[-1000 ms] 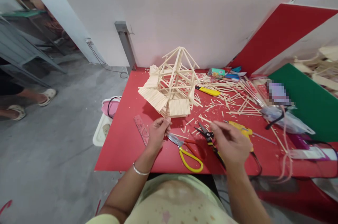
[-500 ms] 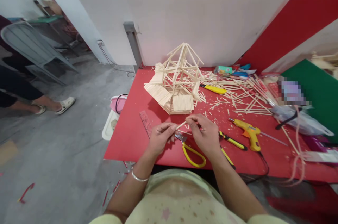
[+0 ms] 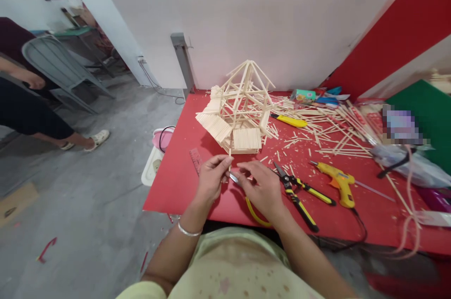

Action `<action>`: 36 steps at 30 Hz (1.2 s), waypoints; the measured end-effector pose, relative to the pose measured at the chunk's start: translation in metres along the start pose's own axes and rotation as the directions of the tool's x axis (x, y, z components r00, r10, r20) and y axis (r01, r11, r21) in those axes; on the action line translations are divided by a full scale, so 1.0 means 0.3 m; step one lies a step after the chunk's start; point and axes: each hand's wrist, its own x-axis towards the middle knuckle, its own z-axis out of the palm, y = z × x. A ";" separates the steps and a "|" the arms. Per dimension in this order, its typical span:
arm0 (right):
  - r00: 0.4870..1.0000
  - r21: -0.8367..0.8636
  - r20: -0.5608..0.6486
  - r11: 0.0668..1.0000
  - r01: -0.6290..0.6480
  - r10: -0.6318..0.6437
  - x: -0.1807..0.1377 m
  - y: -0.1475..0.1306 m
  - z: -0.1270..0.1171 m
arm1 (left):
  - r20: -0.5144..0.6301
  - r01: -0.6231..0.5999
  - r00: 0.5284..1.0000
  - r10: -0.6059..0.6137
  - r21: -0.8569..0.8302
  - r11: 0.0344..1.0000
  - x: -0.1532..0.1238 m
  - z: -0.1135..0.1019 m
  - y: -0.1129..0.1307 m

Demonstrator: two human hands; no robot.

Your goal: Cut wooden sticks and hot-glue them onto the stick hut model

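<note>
My left hand [image 3: 210,179] pinches a thin wooden stick [image 3: 230,153] between thumb and forefinger, its tip pointing up toward the model. My right hand [image 3: 261,186] curls over the yellow-handled scissors [image 3: 259,214]; the thumb lies by the metal blade, and the hand covers the middle of the scissors. The blade end sits close under my left fingertips. Just beyond both hands stands a model house frame [image 3: 243,101] built of sticks, with slatted panels [image 3: 247,139] around its base.
Black-and-yellow pliers [image 3: 296,198] and a yellow glue gun [image 3: 338,181] lie to the right. Behind them are a yellow utility knife [image 3: 291,121] and many loose sticks [image 3: 338,125]. A clear ruler [image 3: 195,160] lies at left. Another person [image 3: 31,106] stands beyond the table.
The stick was slanted between both hands; now my left hand alone holds it, turned upright. My right hand has let go of its end and moved down over the scissors, uncovering the pliers.
</note>
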 end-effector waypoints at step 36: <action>0.995 -0.203 -0.071 0.978 0.052 -0.068 0.116 0.075 0.067 | -0.036 -0.132 0.990 0.136 0.095 0.987 0.159 0.031 -0.018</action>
